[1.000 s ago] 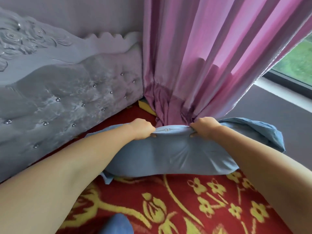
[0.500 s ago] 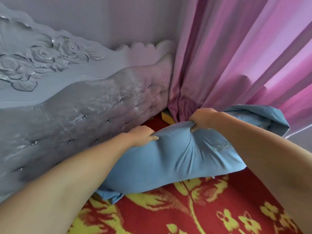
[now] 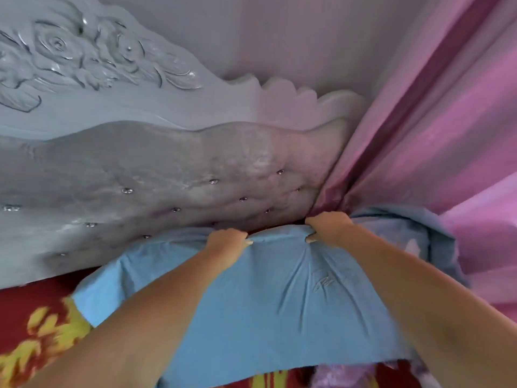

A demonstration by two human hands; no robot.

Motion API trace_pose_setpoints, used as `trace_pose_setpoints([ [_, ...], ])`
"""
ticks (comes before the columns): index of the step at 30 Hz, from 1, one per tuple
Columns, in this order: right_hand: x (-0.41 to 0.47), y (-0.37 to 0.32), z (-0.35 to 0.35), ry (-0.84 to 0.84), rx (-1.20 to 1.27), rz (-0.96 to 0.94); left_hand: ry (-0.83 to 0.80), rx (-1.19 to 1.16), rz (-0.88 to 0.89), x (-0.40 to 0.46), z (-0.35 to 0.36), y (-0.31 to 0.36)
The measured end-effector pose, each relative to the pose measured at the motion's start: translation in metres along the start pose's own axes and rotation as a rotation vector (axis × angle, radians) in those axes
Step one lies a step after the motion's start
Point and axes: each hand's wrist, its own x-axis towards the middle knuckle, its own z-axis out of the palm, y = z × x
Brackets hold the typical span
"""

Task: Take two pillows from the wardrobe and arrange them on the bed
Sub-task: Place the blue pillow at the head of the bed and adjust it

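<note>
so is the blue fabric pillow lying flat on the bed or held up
Held up at its top edge: the blue fabric pillow is pinched by the left hand and right hand near the grey tufted headboard.

Your way forward shut off by the tufted headboard [image 3: 167, 175] just behind the blue pillow [image 3: 265, 289], pink curtain [image 3: 433, 130] crowding your right, its folds touching the pillow's far corner, open red bedspread [image 3: 30, 301] on your left.

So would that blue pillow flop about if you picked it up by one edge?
Probably: the blue pillow creases and bunches where the left hand and right hand pinch it. It looks soft and light, unlikely to slip.
</note>
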Motion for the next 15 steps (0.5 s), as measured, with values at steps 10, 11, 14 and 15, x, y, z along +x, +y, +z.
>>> trace_pose_setpoints([
  [10, 0.089, -0.043, 0.185, 0.003, 0.366, -0.056, 0.166, 0.036, -0.247, 0.000, 0.180, -0.033],
  [11, 0.081, -0.052, 0.200, -0.016, 0.357, -0.067, 0.219, 0.039, -0.231, -0.018, 0.189, -0.037],
  [14, 0.056, -0.070, 0.232, 0.031, 0.353, -0.067, 0.367, -0.005, -0.313, -0.057, 0.209, -0.050],
  [15, 0.049, -0.072, 0.239, 0.072, 0.347, -0.071, 0.382, -0.078, -0.426, -0.065, 0.212, -0.058],
])
